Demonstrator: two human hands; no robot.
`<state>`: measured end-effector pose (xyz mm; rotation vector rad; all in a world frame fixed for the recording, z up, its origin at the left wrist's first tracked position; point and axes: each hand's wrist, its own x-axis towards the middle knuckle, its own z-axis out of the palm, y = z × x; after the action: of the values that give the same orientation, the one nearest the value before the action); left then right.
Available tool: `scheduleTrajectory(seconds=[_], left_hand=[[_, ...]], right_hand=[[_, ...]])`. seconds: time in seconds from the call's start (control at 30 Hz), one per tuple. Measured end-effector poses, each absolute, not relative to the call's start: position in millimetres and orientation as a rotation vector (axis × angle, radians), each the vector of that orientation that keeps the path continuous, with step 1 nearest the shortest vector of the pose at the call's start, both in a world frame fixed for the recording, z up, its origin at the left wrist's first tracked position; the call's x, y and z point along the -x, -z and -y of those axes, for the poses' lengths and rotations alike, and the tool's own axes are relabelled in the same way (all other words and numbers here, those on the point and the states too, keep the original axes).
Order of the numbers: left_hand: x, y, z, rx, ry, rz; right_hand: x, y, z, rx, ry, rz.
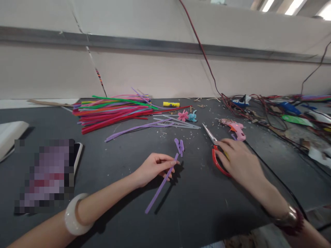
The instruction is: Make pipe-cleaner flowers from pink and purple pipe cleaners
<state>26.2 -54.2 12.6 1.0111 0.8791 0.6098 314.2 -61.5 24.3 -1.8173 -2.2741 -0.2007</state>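
Observation:
My left hand [155,168] pinches a purple pipe cleaner [162,186] between thumb and fingers, its long end slanting down toward me. Just beyond the fingertips lie a few short purple pipe cleaner pieces [179,146]. My right hand [239,162] rests over a pair of red-handled scissors [218,160], and the fingers cover part of the handles. The steel blades [210,133] point up and to the left and look closed. A pink hot glue gun [238,130] lies just past my right fingers, not touching them.
A heap of multicoloured pipe cleaners [113,113] lies on the dark grey table [121,151], with a yellow glue stick [171,104], pink and blue flowers [187,116], and loose stems nearby. A tangle of wires [269,113] sits at right. A phone [77,155] lies at left.

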Motion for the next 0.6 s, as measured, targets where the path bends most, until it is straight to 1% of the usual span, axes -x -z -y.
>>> scheduleTrajectory(seconds=[0.17, 0.23, 0.33, 0.43, 0.6], left_hand=[[-27, -15, 56, -1.016, -0.65, -0.9], [-27, -16, 56, -0.997, -0.682, -0.893], [-25, -15, 54, -0.967, -0.69, -0.865], [-23, -14, 51, -0.954, -0.643, -0.846], [-21, -13, 48, -0.929, -0.61, -0.852]], right_hand=[[-237, -40, 59, 0.958, 0.208, 2.696], [-218, -46, 54, 0.773, 0.228, 2.785], [-210, -53, 46, 0.713, 0.273, 2.76], [-219, -54, 38, 0.802, 0.249, 2.688], [-233, -39, 30, 0.941, -0.033, 2.569]])
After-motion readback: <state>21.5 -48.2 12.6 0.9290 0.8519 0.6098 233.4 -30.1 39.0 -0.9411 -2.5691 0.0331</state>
